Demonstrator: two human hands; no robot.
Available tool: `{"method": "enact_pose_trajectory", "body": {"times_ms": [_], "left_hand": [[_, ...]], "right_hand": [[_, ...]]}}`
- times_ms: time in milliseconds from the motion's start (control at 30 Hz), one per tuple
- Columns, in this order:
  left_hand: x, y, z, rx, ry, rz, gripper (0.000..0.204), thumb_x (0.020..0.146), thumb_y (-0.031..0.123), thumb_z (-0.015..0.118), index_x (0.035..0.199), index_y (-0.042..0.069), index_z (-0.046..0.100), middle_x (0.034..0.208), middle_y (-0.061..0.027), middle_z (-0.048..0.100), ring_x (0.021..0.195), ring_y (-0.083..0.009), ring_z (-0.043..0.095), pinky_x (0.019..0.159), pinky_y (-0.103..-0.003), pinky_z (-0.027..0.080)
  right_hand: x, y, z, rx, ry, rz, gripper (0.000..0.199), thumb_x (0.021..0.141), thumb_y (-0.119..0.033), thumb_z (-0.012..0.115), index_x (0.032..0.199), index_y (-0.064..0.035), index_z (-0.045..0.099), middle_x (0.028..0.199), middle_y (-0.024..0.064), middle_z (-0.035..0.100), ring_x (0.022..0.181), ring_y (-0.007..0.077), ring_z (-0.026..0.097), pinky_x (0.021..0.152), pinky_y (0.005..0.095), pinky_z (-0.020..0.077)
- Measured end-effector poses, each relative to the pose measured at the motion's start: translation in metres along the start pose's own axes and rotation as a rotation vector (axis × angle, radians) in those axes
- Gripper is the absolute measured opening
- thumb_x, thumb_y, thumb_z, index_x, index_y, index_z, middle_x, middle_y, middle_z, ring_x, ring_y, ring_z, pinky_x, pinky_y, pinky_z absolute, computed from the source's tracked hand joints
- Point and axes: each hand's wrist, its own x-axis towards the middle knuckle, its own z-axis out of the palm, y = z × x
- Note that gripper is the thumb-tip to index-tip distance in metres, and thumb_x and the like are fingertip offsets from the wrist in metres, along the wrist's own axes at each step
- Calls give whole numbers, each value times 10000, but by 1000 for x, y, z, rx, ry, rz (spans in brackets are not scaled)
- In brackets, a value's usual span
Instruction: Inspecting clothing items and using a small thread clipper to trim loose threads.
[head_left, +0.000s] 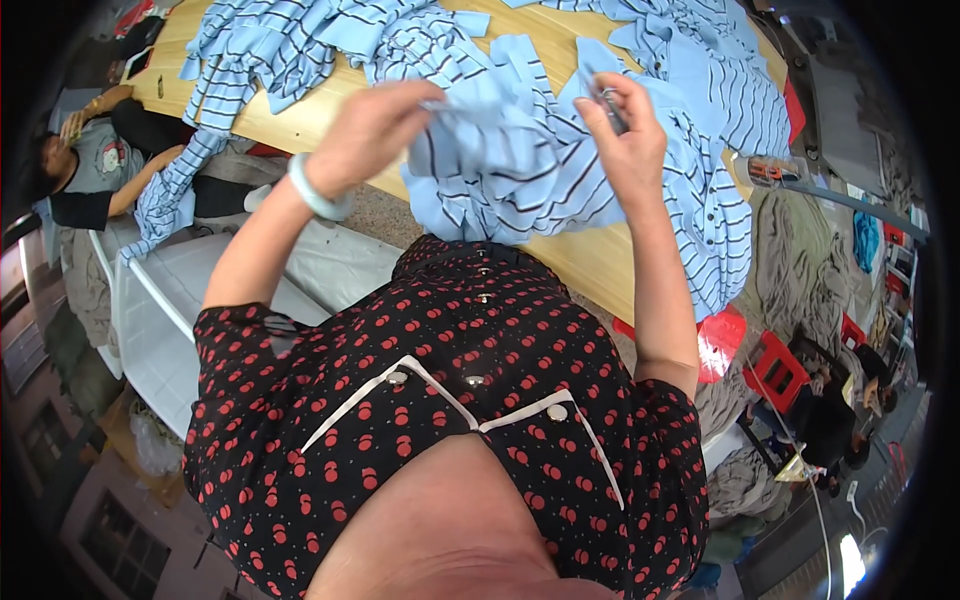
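Observation:
A light blue knit garment with dark and white stripes (530, 180) hangs over the table edge in front of me. My left hand (375, 130), smeared a little by motion, is closed on a bunched edge of it. My right hand (632, 140) is raised at the garment's right side, fingers curled round a small dark metal tool (612, 110) that looks like thread snips. Its tips are hard to make out. The cloth between my hands is blurred and lifted.
More striped garments (270, 50) cover the wooden table (600, 265), piled at the far left and right. At the left a person (95, 150) sits beside a white bin (160, 290). Red plastic crates (775, 370) and heaps of grey cloth (800, 250) stand at the right.

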Motion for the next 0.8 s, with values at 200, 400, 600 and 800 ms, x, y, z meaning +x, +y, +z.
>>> {"method": "enact_pose_trajectory", "body": {"times_ms": [200, 400, 600, 800], "left_hand": [[-43, -100, -26, 497, 535, -320, 210, 754, 41, 536, 959, 3, 514, 828, -126, 569, 755, -216, 562, 688, -298, 434], [-65, -44, 77, 176, 388, -480, 147, 792, 114, 535, 901, 16, 537, 718, -90, 549, 623, -156, 519, 570, -265, 419], [-69, 21, 200, -231, -478, -211, 158, 765, 186, 526, 787, 33, 557, 697, -148, 567, 645, -294, 547, 589, -342, 428], [-71, 35, 273, -125, -442, -371, 190, 744, 204, 539, 788, 19, 553, 662, -161, 572, 648, -301, 555, 618, -371, 442]], "right_hand": [[-35, 94, -40, -123, 38, 353, 207, 756, -222, 610, 889, -69, 567, 607, -63, 467, 544, 31, 396, 512, 180, 328], [-93, 171, -58, -389, 88, 449, 239, 788, -289, 515, 814, -59, 574, 586, 99, 542, 530, 229, 508, 533, 321, 395], [-142, 191, -56, -513, 82, 283, 214, 674, -116, 553, 881, -62, 535, 846, 140, 566, 752, 305, 546, 679, 350, 429], [-150, 221, -44, 218, 221, 567, 224, 715, -168, 623, 831, -13, 509, 774, 35, 545, 697, 133, 524, 670, 257, 425]]}}
